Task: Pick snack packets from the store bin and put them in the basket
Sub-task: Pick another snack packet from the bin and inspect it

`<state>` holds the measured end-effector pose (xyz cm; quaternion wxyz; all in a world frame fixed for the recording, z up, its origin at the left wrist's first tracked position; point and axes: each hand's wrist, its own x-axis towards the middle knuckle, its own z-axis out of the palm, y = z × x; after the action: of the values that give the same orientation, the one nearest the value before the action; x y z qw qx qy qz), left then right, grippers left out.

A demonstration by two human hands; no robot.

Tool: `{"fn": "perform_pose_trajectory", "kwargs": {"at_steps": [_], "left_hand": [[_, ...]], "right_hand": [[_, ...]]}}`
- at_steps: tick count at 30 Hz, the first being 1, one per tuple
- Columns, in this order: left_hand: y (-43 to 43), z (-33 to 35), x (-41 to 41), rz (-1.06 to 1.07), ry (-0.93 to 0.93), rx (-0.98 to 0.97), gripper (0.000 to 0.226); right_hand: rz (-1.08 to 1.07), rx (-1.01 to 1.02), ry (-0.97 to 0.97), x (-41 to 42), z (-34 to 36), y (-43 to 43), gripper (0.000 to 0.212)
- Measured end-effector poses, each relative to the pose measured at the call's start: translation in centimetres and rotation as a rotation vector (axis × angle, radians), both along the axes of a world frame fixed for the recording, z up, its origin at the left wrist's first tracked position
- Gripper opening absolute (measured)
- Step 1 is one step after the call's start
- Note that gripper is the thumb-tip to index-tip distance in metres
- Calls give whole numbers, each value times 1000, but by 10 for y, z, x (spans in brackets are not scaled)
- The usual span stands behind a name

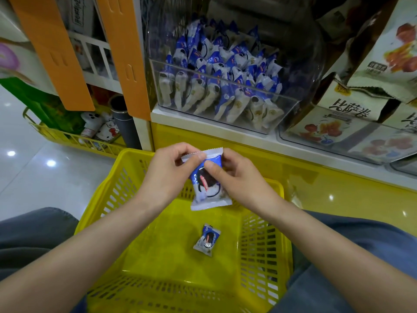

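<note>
Fingers of left hand and right hand curled, pinching one snack packet by its top over the basket, probably to drop beside the second packet; store bin behind, well stocked

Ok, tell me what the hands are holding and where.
Left hand and right hand both pinch one blue-and-white plastic snack packet near its crimped top edge.

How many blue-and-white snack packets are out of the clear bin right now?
2. The held packet is pinched between the left hand and right hand above the yellow basket; the loose packet lies on its floor. Arms might hide more.
</note>
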<state>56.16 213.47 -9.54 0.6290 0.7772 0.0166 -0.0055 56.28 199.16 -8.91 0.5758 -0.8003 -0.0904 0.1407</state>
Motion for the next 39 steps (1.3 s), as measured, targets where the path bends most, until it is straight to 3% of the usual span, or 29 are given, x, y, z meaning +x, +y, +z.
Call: {"fn": "perform_pose_trajectory", "kwargs": {"at_steps": [2, 6, 9, 12, 15, 18, 20, 24, 29, 33, 39], "left_hand": [[-2, 0, -2, -22, 57, -50, 17], [-2, 0, -3, -22, 168, -218, 14], [-1, -1, -2, 18, 164, -261, 15], [2, -2, 0, 112, 146, -283, 13], [1, -3, 1, 184, 184, -273, 6], [-4, -3, -4, 41, 341, -273, 27], [-8, -2, -9, -66, 374, -304, 30], [-10, 0, -8, -76, 355, -396, 15], [-10, -3, -1, 11, 366, -486, 22], [-9, -7, 5, 104, 354, -514, 18], [-4, -4, -1, 16, 258, -419, 19]], "right_hand": [[-36, -90, -99, -1, 2, -1, 4], [-17, -372, -352, -5, 2, -3, 22], [-1, -155, -100, -3, 5, 1, 14], [27, -10, 191, -4, 5, 4, 21], [-80, -170, -41, -3, 2, 1, 24], [-76, -322, -305, -4, 2, -1, 34], [24, -364, -350, -6, -2, 1, 44], [127, -410, -322, -9, -6, 6, 65], [17, -276, -232, -4, 3, 7, 51], [-143, -60, 20, 5, 8, 7, 41], [-147, 53, 141, 5, 11, 2, 15]]}}
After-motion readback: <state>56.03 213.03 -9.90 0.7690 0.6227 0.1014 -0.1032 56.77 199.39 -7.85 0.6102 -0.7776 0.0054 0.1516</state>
